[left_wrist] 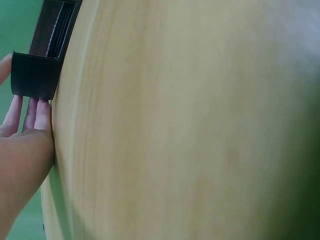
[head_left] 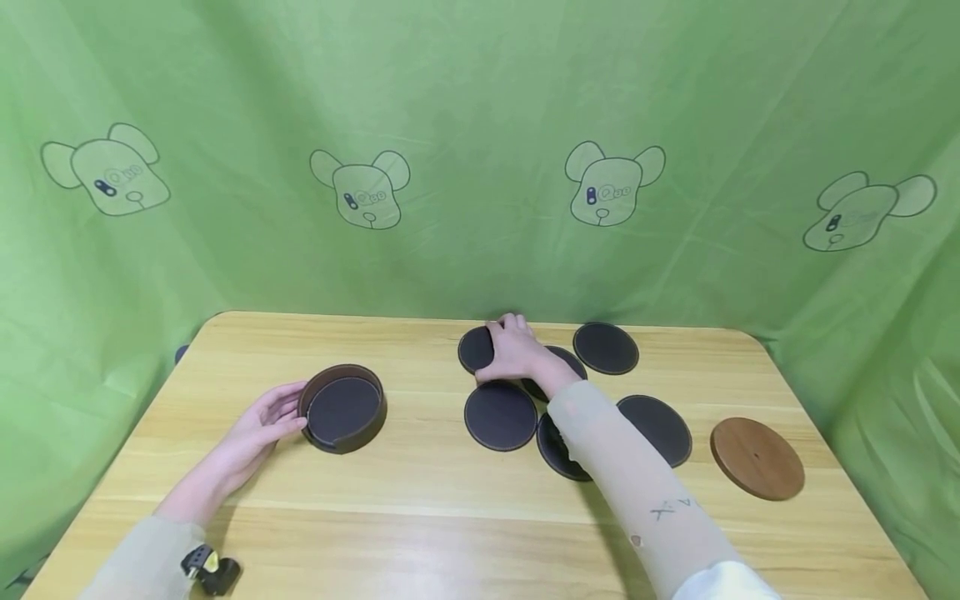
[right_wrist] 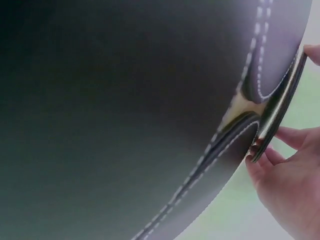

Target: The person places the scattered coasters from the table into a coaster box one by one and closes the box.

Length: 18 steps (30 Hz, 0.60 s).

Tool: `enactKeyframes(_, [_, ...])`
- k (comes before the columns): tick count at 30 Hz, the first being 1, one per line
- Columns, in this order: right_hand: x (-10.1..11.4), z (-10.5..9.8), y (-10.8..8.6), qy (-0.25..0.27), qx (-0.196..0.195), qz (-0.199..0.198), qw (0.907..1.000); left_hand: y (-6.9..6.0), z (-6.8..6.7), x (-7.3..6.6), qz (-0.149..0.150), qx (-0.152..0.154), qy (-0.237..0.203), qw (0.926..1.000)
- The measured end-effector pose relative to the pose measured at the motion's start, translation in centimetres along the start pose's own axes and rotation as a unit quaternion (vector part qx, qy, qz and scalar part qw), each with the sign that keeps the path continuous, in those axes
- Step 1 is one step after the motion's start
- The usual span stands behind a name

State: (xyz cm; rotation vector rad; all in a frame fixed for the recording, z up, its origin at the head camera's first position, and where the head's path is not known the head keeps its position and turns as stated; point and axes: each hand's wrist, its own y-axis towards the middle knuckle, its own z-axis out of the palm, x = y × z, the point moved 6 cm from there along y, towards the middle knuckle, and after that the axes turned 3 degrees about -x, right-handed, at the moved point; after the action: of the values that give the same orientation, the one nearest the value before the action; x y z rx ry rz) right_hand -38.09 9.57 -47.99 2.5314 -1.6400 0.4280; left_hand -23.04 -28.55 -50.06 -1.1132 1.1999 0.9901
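On the left of the table, a round dark-brown coaster holder (head_left: 380, 408) has a black coaster (head_left: 345, 408) lying inside. My left hand (head_left: 262, 425) holds the holder's left side, thumb and fingers against its wall; the left wrist view shows stacked edges inside the holder (left_wrist: 35, 75). Near the far edge, my right hand (head_left: 513, 350) grips a round black coaster (head_left: 474, 350) by its rim. That coaster (right_wrist: 281, 112) looks tilted in the right wrist view, with thumb and fingers at opposite edges. Just nearer lies another black coaster (head_left: 500, 415), with white stitching.
More black coasters lie around the right forearm: one (head_left: 567, 360) partly behind the wrist, one (head_left: 606, 347) at the back, one (head_left: 558, 450) partly under the sleeve, one (head_left: 660, 429) further right. A brown wooden disc (head_left: 757, 458) lies at the right. Green cloth (head_left: 480, 250) hangs behind the table.
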Motion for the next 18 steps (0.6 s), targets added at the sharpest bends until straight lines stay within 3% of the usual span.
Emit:
enactKeyframes(9, [0.7, -1.2, -0.2, 0.006, -0.028, -0.013, 0.9995, 0.0, 0.0, -0.1, -0.005, -0.001, 0.001, 1.0000])
enactKeyframes(18, [3.5, -2.5, -0.6, 0.012, -0.044, -0.049, 0.9978, 0.1, 0.0, -0.1, -0.003, 0.001, -0.007, 1.0000])
